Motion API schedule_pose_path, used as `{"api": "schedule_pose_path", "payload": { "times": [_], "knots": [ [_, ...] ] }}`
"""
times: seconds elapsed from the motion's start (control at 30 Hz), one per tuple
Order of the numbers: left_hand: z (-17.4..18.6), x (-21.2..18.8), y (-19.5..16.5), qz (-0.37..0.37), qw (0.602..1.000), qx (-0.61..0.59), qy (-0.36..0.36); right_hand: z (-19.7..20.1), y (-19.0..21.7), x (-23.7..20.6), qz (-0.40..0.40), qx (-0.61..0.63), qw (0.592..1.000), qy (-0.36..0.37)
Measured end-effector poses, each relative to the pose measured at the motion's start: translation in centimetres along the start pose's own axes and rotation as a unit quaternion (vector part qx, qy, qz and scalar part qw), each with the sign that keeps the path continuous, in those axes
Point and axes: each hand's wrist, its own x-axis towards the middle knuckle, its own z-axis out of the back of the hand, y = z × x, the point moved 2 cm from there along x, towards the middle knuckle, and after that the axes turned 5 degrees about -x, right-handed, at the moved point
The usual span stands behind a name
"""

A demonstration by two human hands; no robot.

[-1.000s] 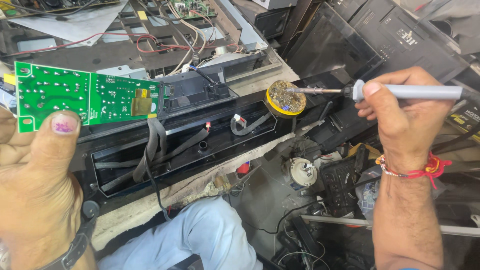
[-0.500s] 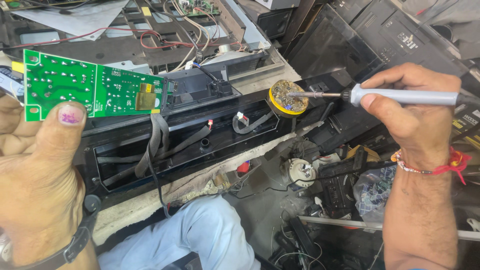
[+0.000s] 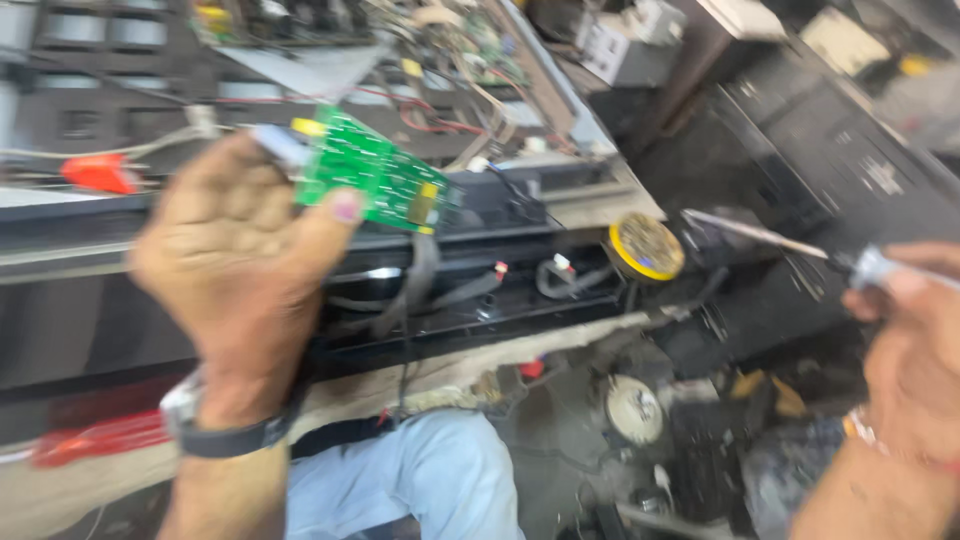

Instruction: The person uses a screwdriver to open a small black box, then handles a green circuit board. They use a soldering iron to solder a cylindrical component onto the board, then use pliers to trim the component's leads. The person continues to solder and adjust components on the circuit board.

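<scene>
A green circuit board (image 3: 375, 180) is being gripped by the left hand (image 3: 235, 265); a soldering iron (image 3: 790, 245) is being held by the right hand (image 3: 915, 345) near a yellow round tin (image 3: 647, 246).

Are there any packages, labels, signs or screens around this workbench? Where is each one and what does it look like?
No packages, signs or lit screens show clearly.
Green circuit board: held up in the left hand, rectangular, with a small yellow patch at its right end.
Round yellow-rimmed tin: right of the board on the black chassis, no readable label.
Black panel: upper right, with a small pale mark, too blurred to tell.
</scene>
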Motion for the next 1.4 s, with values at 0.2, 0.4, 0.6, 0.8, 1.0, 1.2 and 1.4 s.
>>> {"api": "schedule_pose_path", "payload": {
  "times": [0.2, 0.4, 0.6, 0.8, 1.0, 1.2, 1.4],
  "knots": [
    [-2.3, 0.8, -0.9, 0.0, 0.999, 0.043, 0.009, -1.4, -7.4, -2.4, -0.066, 0.315, 0.947, -0.015],
    [-3.8, 0.7, -1.6, -0.002, 0.995, 0.096, 0.03, -8.6, -7.2, -8.5, -0.048, 0.474, 0.879, 0.032],
    [-4.4, 0.6, -1.9, 0.011, 0.994, 0.098, 0.052, -16.2, -2.5, -9.8, 0.022, 0.406, 0.913, 0.026],
    [-5.0, -0.3, -2.1, -0.041, 0.987, 0.143, 0.059, -18.5, -0.3, -9.6, 0.0, 0.395, 0.918, 0.026],
    [-5.5, -0.8, -1.9, -0.084, 0.982, 0.155, 0.065, -18.5, -0.5, -9.3, -0.006, 0.392, 0.919, 0.031],
    [-5.5, -0.7, -1.8, -0.078, 0.984, 0.141, 0.076, -18.6, -0.7, -9.2, -0.012, 0.394, 0.918, 0.037],
    [-5.5, -0.8, -2.0, -0.071, 0.984, 0.147, 0.076, -18.7, -0.7, -9.2, -0.011, 0.393, 0.919, 0.041]
  ]
}}
